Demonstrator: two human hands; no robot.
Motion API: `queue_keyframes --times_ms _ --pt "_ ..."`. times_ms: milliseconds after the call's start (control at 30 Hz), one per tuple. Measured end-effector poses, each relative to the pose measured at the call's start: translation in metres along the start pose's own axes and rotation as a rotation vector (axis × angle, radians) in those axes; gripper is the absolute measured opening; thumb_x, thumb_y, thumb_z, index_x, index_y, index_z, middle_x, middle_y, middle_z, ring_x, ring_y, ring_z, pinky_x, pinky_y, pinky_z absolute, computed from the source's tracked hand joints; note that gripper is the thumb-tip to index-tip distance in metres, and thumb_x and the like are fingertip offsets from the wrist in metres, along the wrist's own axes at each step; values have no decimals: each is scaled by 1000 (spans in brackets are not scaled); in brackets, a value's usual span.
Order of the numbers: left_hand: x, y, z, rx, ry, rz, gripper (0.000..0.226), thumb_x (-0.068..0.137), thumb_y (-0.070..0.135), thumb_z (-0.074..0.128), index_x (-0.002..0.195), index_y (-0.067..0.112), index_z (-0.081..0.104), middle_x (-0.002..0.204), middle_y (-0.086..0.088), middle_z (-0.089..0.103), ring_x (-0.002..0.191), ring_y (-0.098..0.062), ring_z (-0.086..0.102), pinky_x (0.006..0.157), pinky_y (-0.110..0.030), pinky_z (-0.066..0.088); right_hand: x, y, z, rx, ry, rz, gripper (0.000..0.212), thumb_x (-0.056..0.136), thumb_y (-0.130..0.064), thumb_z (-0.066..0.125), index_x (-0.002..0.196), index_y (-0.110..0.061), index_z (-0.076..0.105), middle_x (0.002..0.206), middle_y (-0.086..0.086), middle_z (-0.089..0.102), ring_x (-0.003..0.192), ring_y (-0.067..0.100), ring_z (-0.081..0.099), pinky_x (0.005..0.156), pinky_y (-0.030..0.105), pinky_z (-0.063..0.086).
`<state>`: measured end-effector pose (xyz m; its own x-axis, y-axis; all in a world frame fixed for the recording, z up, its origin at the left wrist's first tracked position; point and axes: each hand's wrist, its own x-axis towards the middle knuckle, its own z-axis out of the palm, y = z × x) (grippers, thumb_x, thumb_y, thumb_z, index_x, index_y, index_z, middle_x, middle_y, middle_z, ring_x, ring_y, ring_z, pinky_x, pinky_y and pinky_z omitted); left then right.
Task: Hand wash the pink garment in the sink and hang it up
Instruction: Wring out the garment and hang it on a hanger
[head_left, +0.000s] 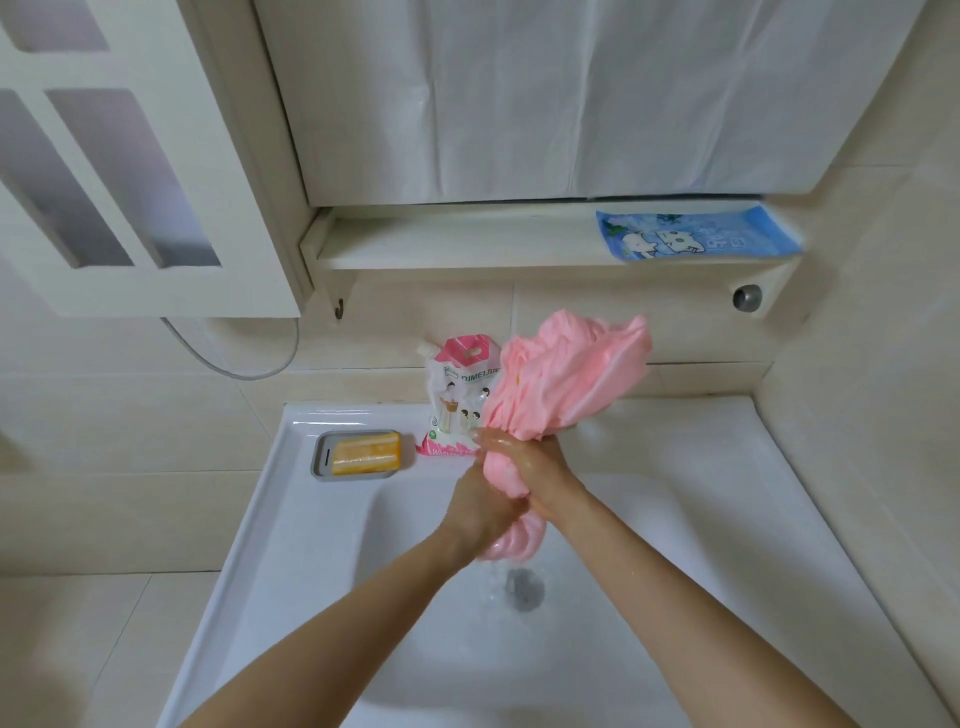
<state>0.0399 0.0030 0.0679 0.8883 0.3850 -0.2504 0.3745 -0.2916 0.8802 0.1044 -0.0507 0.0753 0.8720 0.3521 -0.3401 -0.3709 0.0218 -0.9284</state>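
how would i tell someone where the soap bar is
Start at the white sink. On its back left ledge, left of the pink detergent pouch, sits a grey dish. The soap is the orange bar in it, the only orange thing there.

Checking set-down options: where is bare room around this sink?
Free: sink ledge right of the detergent pouch, and the shelf left of the blue packet. Crowded: back-left ledge, soap dish beside pouch.
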Motion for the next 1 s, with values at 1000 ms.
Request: queue_keyframes --times_ms 1000 --pt "15 -7 12 -428 -41 -306 9 88 8 53 83 5 60 66 -7 62 52 -13 59 46 -19 45 5 -5 -9 64 -68 122 13 83 -17 69 94 -11 63 74 -2 69 65 13 64 63 26 51"
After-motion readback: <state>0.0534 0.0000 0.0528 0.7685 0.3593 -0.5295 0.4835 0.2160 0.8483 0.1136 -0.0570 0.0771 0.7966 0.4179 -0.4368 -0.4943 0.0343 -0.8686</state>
